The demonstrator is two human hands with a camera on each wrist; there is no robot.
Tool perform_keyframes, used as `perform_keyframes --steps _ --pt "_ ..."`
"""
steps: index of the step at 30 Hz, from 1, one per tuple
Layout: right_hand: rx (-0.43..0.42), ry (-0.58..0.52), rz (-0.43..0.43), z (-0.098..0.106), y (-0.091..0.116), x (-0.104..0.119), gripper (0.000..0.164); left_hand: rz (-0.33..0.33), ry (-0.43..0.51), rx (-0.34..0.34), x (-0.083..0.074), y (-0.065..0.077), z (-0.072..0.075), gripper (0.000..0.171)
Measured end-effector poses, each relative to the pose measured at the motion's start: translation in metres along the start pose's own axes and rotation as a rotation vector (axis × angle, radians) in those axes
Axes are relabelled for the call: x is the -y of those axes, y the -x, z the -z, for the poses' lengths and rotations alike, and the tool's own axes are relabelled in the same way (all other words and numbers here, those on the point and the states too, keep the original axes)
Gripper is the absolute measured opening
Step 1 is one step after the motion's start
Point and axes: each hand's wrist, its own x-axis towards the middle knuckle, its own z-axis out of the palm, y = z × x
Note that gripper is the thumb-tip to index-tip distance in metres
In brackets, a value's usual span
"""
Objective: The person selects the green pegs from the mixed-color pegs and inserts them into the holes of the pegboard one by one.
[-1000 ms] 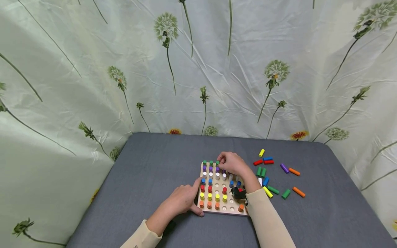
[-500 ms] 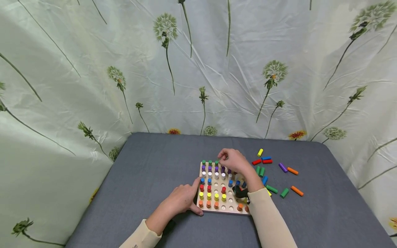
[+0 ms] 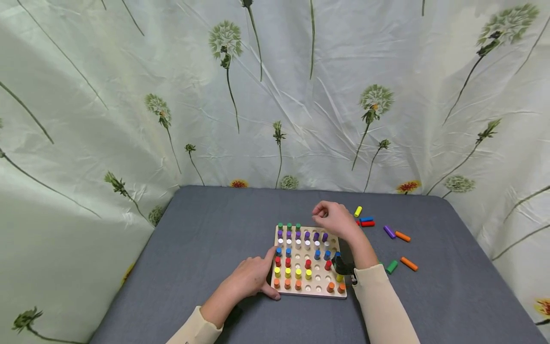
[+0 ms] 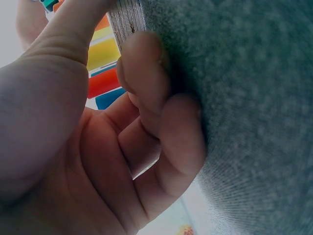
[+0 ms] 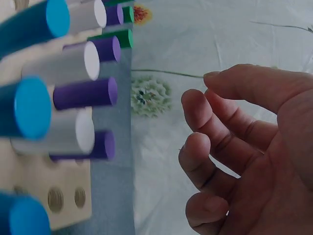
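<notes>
A wooden pegboard [image 3: 312, 283] on the table carries rows of coloured pegs, with some holes bare. My left hand [image 3: 253, 274] grips its left side, thumb at the front corner and fingers along the edge; the left wrist view shows curled fingers beside the board's wooden edge [image 4: 126, 19]. Beyond the back right of the board, my right hand [image 3: 339, 220] is raised with relaxed, bent fingers and holds nothing. In the right wrist view, its fingertips [image 5: 198, 105] are apart from the purple pegs [image 5: 85, 93]. Three green pegs [image 3: 289, 226] stand in the back row.
Loose pegs lie right of the board: a yellow peg [image 3: 358, 211], a red peg [image 3: 367, 223], a purple peg [image 3: 389, 231], an orange peg [image 3: 403, 236] and a green peg [image 3: 392, 266] among them. My right forearm hides others. A floral curtain [image 3: 258, 95] hangs behind the grey table [image 3: 223, 220].
My right hand has left the third green peg in the back row and moved right, uncovering more of the board. The left hand keeps its hold on the edge.
</notes>
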Motion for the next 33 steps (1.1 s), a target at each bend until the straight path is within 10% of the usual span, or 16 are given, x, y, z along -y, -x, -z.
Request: perform_keyframes --steps 33 --pt "-0.113 0.022 -0.146 0.031 0.029 -0.063 0.021 0.020 0.031 0.008 -0.002 -0.002 -0.001 0.124"
